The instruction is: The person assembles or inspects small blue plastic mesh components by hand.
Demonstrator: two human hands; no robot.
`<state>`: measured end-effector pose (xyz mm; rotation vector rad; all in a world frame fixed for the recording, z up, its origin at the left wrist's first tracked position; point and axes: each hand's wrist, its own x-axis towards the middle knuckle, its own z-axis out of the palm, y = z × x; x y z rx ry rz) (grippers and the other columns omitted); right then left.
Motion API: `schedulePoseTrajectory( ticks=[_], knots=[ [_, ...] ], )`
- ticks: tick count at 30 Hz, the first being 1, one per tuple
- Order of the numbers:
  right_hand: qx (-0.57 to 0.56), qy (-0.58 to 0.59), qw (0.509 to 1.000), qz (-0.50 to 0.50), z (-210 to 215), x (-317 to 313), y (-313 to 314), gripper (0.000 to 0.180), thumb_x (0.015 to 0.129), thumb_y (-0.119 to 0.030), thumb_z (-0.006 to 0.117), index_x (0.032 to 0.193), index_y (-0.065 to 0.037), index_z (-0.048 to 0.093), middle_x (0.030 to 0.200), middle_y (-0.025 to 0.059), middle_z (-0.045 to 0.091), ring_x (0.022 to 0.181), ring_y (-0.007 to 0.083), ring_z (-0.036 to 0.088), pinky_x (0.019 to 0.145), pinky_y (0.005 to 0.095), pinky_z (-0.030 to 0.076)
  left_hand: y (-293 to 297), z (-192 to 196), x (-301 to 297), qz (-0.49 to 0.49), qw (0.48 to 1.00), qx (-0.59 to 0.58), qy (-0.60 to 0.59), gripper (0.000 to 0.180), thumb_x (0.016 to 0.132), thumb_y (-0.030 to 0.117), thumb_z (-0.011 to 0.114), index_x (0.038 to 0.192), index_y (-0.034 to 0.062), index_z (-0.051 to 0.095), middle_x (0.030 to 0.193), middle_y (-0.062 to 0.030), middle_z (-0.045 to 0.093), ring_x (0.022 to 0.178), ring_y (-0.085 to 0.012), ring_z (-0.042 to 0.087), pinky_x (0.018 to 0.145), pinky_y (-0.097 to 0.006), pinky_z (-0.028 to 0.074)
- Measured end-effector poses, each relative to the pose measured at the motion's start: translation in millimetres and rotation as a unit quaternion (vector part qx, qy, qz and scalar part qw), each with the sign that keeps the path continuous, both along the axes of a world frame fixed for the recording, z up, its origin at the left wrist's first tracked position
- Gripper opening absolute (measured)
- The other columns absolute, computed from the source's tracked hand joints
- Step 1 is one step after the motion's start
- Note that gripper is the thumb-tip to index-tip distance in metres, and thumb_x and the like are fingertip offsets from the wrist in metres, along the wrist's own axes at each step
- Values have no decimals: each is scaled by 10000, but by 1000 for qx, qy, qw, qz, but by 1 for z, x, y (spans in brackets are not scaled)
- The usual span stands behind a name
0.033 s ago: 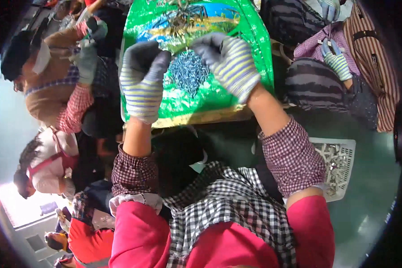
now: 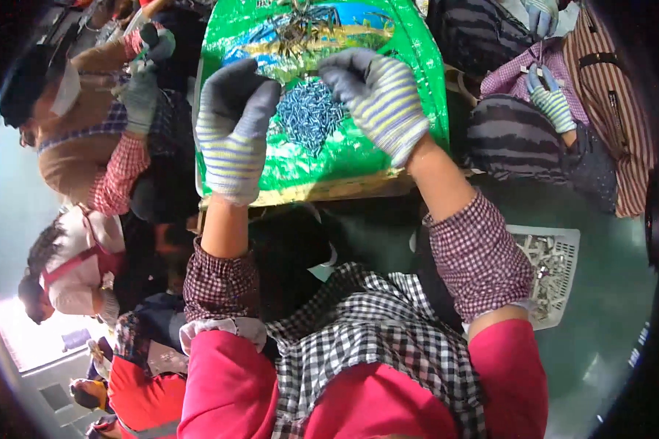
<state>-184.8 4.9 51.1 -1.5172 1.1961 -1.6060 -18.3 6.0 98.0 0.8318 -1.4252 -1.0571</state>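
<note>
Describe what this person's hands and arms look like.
The left hand and right hand wear knit gloves striped whitish, yellow-green and blue-grey, partly coated dark grey. Further up are maroon-and-white checked oversleeves with whitish edging, then bright pink sleeves.

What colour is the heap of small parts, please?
The heap is blue, best seen in the head view.

Between matt striped knit gloves [image 2: 392, 104], a heap of glossy blue metal pieces [image 2: 311, 121] lies on shiny, wrinkled green plastic sheeting [image 2: 296, 170]; below the grip, black-and-white checked cloth [image 2: 377, 329] looks matt.
</note>
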Motion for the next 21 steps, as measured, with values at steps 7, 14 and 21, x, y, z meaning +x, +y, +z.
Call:
schedulePoseTrajectory(
  ticks=[7, 14, 21],
  knots=[
    [32, -16, 997, 69, 1, 24, 24, 101, 820, -74, 624, 888, -2, 645, 786, 67, 657, 689, 87, 555, 651, 261, 478, 16, -42, 15, -10, 995, 89, 42, 246, 821, 103, 648, 1036, -8, 605, 866, -42, 632, 734, -89, 569, 635, -214, 460],
    [120, -49, 986, 101, -5, 33, 26, 125, 820, -44, 617, 936, 3, 624, 811, 53, 652, 718, 84, 570, 666, 237, 481, 5, -42, 34, -70, 993, 90, -38, 304, 852, 48, 568, 1151, -4, 546, 1029, -71, 608, 881, -104, 562, 782, -218, 447],
    [155, -85, 976, 127, -9, 46, 23, 146, 809, -47, 637, 943, 6, 618, 824, 45, 642, 718, 83, 563, 636, 228, 472, 8, -45, 48, -58, 988, 80, -119, 275, 860, 124, 594, 1116, 25, 585, 929, -38, 639, 732, -60, 547, 600, -187, 424]
  ],
)
